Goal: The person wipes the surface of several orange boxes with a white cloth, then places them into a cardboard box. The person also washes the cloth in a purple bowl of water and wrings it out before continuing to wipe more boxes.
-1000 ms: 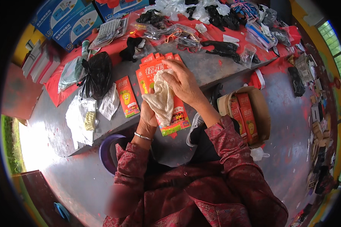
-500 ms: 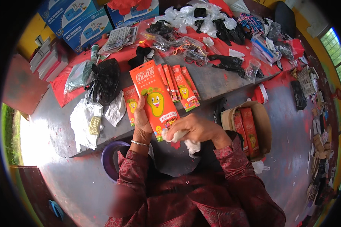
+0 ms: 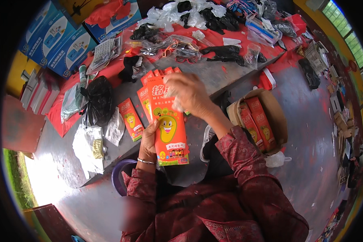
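My left hand (image 3: 149,141) grips a flat red-orange box (image 3: 166,129) by its left side, its front with a smiling yellow mango cartoon facing up. At the upper end of that front, my right hand (image 3: 194,97) is closed round a crumpled white cloth (image 3: 177,105), which lies against the box. The fingers of my right hand are partly blurred. Behind the held box, several similar red boxes (image 3: 144,96) lie fanned out on the grey table, partly hidden. One more red box (image 3: 130,119) lies alone, left of my left hand.
At right stands an open cardboard carton (image 3: 281,121) with red boxes inside. A purple tub (image 3: 117,177) is by my left forearm. A black plastic bag (image 3: 97,101) and crumpled white paper (image 3: 115,128) lie left; plastic bags (image 3: 165,18) cover the red cloth at the back.
My right hand with the white cloth has moved from the box's lower end up to its upper end. The held box has tilted upright and come slightly nearer; the view has shifted.
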`<state>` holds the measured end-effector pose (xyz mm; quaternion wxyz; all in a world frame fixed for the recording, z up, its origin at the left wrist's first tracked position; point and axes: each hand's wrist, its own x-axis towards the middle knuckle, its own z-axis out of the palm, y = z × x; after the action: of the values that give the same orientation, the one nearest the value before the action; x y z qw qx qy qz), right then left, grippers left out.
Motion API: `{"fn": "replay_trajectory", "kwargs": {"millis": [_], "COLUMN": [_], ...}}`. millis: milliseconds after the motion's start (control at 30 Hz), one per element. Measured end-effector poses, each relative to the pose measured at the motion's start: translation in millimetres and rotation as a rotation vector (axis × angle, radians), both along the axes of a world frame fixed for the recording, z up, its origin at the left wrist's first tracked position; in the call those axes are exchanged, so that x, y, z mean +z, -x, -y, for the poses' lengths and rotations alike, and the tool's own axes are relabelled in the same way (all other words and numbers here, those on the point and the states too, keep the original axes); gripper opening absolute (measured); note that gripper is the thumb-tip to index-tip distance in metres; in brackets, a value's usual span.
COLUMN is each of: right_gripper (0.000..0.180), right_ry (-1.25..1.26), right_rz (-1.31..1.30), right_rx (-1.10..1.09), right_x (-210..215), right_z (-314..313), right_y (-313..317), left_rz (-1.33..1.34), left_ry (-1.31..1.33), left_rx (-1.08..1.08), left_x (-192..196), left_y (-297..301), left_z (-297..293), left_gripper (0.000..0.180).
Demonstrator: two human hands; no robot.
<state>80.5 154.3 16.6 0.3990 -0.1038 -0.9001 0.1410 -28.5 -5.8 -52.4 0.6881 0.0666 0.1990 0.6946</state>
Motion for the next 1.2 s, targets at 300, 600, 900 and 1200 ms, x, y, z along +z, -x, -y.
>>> {"fn": "replay_trajectory", "kwargs": {"millis": [300,600,900,1200], "right_gripper": [0.04,0.014,0.025,0.014], "right_ry": [1.585,1.951,1.803,1.225], "right_rz": [-0.12,-0.834,-0.713,-0.469], "right_rx": [0.111,0.282,0.204,-0.22], "right_x": [-24,-49,-57,-29], "right_z": [-19,-30,61,-9], "right_y": [-20,-8,22,-36], "left_rz": [0.087,0.231,0.114,0.086], "left_ry": [-0.109,-0.251,-0.179,-0.106], "left_rx": [-0.12,0.233,0.508,0.599], "left_x": [21,-4,-7,-1], "left_y": [1,20,6,39], "left_z": [-12,-12,-29,0], "left_gripper": [0.08,0.059,0.038,0.035]}}
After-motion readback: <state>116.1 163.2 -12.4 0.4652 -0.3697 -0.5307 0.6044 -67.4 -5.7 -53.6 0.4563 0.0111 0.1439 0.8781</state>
